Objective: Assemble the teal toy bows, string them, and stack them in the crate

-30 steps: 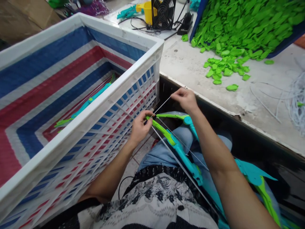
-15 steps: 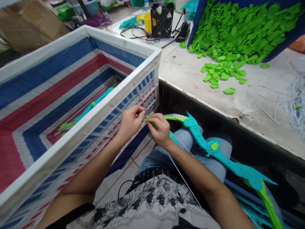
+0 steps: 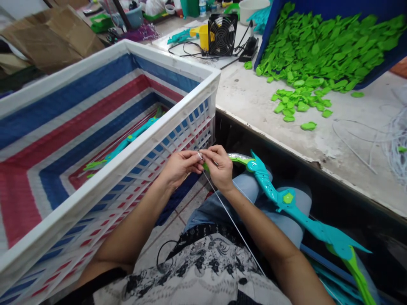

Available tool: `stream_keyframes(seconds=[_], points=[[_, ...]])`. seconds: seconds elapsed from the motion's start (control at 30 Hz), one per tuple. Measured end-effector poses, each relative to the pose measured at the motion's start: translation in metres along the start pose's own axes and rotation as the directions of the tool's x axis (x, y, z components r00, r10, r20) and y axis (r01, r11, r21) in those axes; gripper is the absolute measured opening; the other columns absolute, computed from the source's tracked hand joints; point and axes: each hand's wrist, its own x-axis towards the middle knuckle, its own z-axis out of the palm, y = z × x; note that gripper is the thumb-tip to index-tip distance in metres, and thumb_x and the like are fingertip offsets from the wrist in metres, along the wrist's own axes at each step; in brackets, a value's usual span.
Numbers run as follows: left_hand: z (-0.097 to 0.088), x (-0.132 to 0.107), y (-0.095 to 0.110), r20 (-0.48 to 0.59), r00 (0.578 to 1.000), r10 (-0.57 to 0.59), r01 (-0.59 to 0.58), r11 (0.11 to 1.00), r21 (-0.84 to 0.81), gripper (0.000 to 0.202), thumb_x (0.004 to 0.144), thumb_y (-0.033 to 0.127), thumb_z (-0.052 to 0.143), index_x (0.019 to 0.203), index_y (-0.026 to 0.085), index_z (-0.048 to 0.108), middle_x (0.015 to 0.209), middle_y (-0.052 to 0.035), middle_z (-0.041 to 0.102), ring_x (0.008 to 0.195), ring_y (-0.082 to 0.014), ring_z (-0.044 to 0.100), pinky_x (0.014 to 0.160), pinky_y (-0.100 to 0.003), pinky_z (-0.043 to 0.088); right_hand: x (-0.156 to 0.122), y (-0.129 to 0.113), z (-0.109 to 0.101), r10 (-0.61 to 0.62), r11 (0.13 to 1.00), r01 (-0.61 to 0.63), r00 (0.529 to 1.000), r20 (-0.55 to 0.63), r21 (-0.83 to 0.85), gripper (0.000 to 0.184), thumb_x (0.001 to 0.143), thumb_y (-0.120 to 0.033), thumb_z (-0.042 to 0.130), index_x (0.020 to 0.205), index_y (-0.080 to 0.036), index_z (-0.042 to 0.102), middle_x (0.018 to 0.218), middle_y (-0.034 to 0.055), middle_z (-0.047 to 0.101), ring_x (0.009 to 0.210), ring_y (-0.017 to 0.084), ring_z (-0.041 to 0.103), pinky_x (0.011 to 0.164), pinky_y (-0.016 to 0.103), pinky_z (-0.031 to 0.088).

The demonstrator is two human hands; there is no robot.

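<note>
A turquoise and green toy bow lies across my lap, its near-left green end reaching my hands. A white string runs from my fingers down past my right forearm. My left hand pinches a small loop of this string between thumb and forefinger. Close against it, my right hand has its fingers closed on the string too, at the tip of the bow. Fingers hide the exact spot where string and tip meet.
On my left stands a white plastic crate lined with striped sheet, with another bow inside. Green plastic pieces spill from a blue bin onto the worktable. A black fan and tangled white string are there too.
Both hands have shifted slightly right and turned, now closer together at the string. The string now hangs more visibly from the fingers. My view has tilted a little.
</note>
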Motion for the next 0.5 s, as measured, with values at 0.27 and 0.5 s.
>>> stream_keyframes(seconds=[0.27,0.5], points=[[0.013,0.006,-0.008,-0.171,0.985,0.036,-0.058,0.991,-0.124,0.018,0.061,0.024,0.071,0.067,0.013,0.059,0.059,0.0005,0.063,0.052,-0.0113,0.060,0.052,-0.022,0.052,0.006,-0.001,-0.011,-0.131,0.974,0.148,0.986,0.104,-0.172,0.021,0.088,-0.023,0.052,0.102,-0.022,0.067,0.091,0.0052,0.058,0.087,0.016,0.055,0.079,0.032,0.047],[0.013,0.006,-0.003,-0.097,0.994,0.044,-0.046,0.999,-0.022,0.019,0.060,0.025,0.070,0.071,0.010,0.068,0.069,-0.0054,0.069,0.067,-0.0167,0.066,0.067,-0.029,0.054,0.019,-0.004,-0.027,-0.190,0.892,0.282,0.943,0.273,-0.354,0.018,0.088,-0.022,0.050,0.086,-0.017,0.067,0.082,0.0064,0.064,0.080,0.016,0.056,0.074,0.030,0.047]])
